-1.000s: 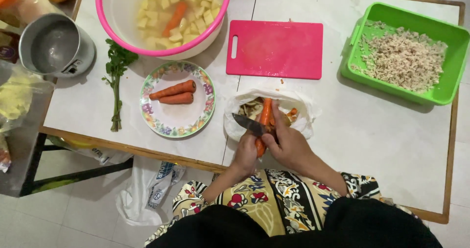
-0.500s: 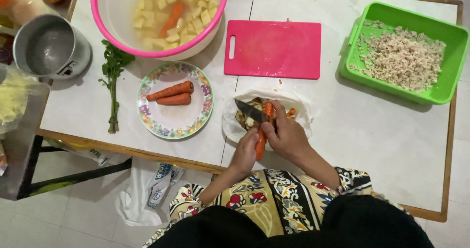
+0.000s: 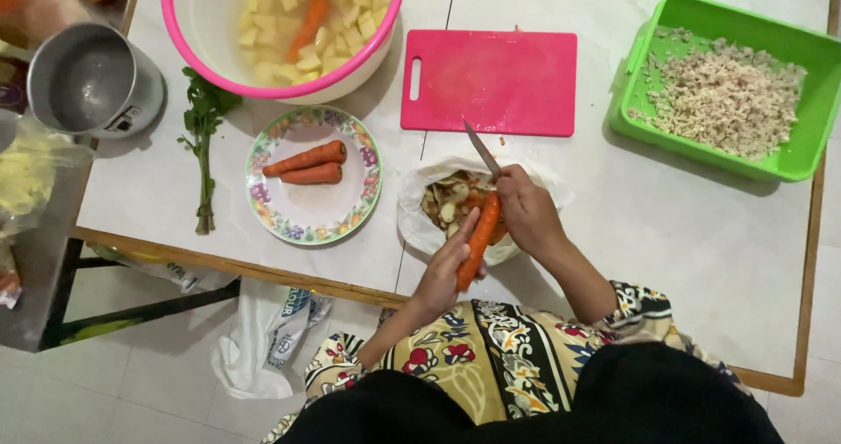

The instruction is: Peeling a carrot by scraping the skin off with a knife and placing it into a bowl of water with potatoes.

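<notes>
The carrot (image 3: pixel 478 238) sits slanted between my hands, above a white bag of peelings (image 3: pixel 442 206) at the near edge of the white table (image 3: pixel 683 225). My left hand (image 3: pixel 447 267) is clamped round its lower end; my right hand (image 3: pixel 528 212) grips a knife (image 3: pixel 482 149), blade pointing away, against its upper end. Farther off I see a pink-rimmed bowl (image 3: pixel 188 41), a green tub (image 3: pixel 810 67), a pink cutting board (image 3: pixel 491 81) and a flowered plate (image 3: pixel 307 221). Pale floor tiles (image 3: pixel 105 391) lie below.
</notes>
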